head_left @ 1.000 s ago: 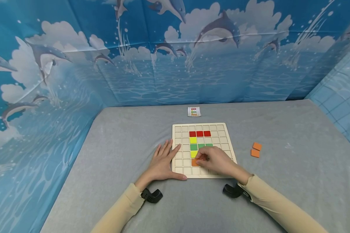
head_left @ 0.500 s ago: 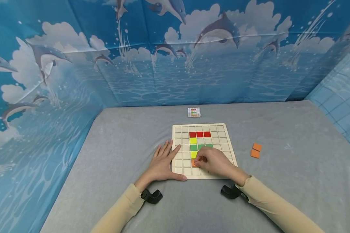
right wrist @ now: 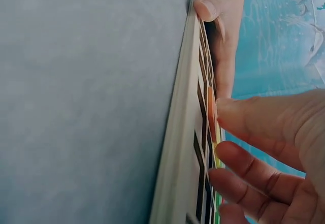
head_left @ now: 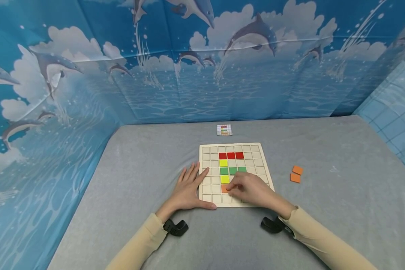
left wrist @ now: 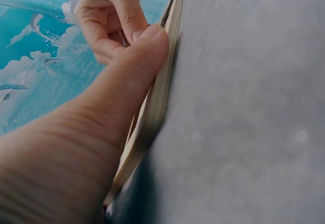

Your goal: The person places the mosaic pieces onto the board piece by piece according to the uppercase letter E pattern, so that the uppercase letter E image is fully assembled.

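My left hand point(head_left: 186, 191) lies spread on the left edge of a wooden grid board point(head_left: 207, 180), its thumb along the near edge. Over the board's near part is my right hand point(head_left: 251, 189). In the right wrist view its thumb touches an orange tile point(right wrist: 212, 109) set in the grid, and the other fingers are bent loosely with a gap to the thumb. Red tiles point(head_left: 231, 155), yellow tiles point(head_left: 224, 163) and green tiles point(head_left: 233, 170) sit in cells farther up the board. My right hand hides some lower right cells.
Two loose orange tiles point(head_left: 295, 178) lie on the grey cloth-covered table point(head_left: 324, 210), right of the board. Beyond the board's far edge lies a small pattern card point(head_left: 224, 129). A blue dolphin-print curtain point(head_left: 202, 90) hangs behind and at the sides.
My right hand first shifts slightly left over the orange tile, then draws slightly back right, uncovering more of the green and yellow tiles. The left hand stays in place.
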Motion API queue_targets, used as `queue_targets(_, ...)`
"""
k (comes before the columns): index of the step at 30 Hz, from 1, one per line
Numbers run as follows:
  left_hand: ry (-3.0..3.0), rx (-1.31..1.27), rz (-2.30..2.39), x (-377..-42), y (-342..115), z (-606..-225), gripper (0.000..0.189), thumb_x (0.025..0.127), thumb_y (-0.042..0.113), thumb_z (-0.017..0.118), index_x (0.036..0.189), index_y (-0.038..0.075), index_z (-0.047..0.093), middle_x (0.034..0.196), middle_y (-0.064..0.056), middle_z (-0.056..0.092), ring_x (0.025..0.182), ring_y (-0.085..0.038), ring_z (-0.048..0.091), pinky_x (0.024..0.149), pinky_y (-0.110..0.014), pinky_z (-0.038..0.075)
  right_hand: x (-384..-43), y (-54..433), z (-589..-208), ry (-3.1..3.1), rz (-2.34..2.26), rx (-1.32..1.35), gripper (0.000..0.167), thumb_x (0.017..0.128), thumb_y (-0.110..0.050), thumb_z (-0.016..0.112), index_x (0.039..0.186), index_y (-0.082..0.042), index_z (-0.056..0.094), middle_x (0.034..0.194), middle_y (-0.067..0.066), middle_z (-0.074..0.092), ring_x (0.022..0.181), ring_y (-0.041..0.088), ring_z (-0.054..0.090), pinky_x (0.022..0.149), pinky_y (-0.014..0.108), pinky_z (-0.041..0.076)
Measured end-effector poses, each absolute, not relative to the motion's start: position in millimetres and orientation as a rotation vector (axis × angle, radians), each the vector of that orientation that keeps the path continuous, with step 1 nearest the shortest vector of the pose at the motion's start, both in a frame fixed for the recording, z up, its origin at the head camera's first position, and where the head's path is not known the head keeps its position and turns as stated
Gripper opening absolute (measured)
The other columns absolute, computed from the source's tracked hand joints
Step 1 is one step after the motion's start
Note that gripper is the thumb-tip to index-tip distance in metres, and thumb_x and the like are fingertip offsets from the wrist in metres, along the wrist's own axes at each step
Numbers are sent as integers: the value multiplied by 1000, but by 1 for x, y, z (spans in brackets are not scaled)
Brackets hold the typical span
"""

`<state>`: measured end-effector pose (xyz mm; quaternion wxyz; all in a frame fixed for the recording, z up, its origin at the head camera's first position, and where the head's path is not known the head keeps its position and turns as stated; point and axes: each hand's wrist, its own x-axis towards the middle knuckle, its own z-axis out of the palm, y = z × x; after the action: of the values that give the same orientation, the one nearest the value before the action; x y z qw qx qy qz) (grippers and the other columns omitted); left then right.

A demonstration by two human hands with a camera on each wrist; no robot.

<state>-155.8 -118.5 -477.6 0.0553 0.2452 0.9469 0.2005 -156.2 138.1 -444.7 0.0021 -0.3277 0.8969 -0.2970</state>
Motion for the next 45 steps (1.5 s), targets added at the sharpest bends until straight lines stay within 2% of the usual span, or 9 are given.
queue_targets(6, 2877, 750, 614, -156, -118, -477, 117, 62, 78, 65, 154, 24, 15, 158, -9, -2, 143, -21, -7, 111, -42, -6, -153, 154, -445, 2830, -1051, -1044, 7, 81, -14, 77, 86, -18, 74, 81, -16, 58, 69, 3, 50, 61, 24, 45)
queue_targets(14, 2873, 767, 637, -155, -119, -478, 117, 63, 77, 66, 154, 22, 16, 158, -9, -2, 143, -22, -6, 111, -42, -5, -156, 189, -443, 2937, -1122, -1004, 11, 80, -6, 77, 87, -14, 73, 82, -14, 60, 71, 7, 53, 58, 25, 44)
queue_targets(22, 2883, 787, 637, -154, -119, -478, 117, 64, 76, 66, 154, 21, 16, 158, -12, 0, 143, -25, -4, 111, -45, -4, -157, 227, -438, 3093, -976, -777, 8, 82, -9, 75, 90, -9, 74, 88, 0, 66, 73, 15, 57, 61, 33, 47)
queue_targets(25, 2882, 787, 640, -154, -120, -477, 117, 64, 76, 67, 154, 21, 17, 158, -12, 0, 143, -25, -4, 111, -45, -4, -159, 241, -438, 3107, -925, -667, 10, 83, -9, 73, 93, -5, 73, 87, 3, 65, 66, 15, 53, 56, 32, 43)
queue_targets(29, 2875, 776, 638, -154, -119, -477, 117, 63, 76, 67, 154, 22, 16, 158, -11, -1, 143, -23, -5, 111, -44, -5, -161, 258, -438, 3111, -884, -548, 14, 84, -13, 73, 94, -3, 72, 84, 5, 64, 63, 16, 50, 54, 33, 41)
queue_targets(34, 2877, 782, 634, -155, -119, -478, 117, 63, 77, 66, 154, 22, 16, 158, -11, -1, 143, -24, -5, 111, -44, -4, -165, 272, -439, 3110, -794, -429, 20, 84, -14, 73, 95, 2, 70, 84, 9, 63, 71, 21, 55, 61, 40, 45)
queue_targets(39, 2882, 791, 639, -155, -119, -479, 117, 64, 77, 65, 154, 21, 16, 158, -11, -1, 143, -24, -4, 111, -45, -4, -169, 281, -438, 3067, -783, -362, 22, 82, -13, 74, 93, 5, 68, 82, 10, 61, 69, 21, 54, 60, 38, 45)
queue_targets(45, 2879, 776, 631, -156, -120, -479, 118, 63, 78, 65, 154, 23, 14, 158, -10, -2, 143, -23, -6, 111, -44, -5, -171, 288, -438, 2993, -797, -281, 23, 82, -18, 75, 88, 1, 64, 79, 6, 58, 69, 20, 53, 59, 36, 43)
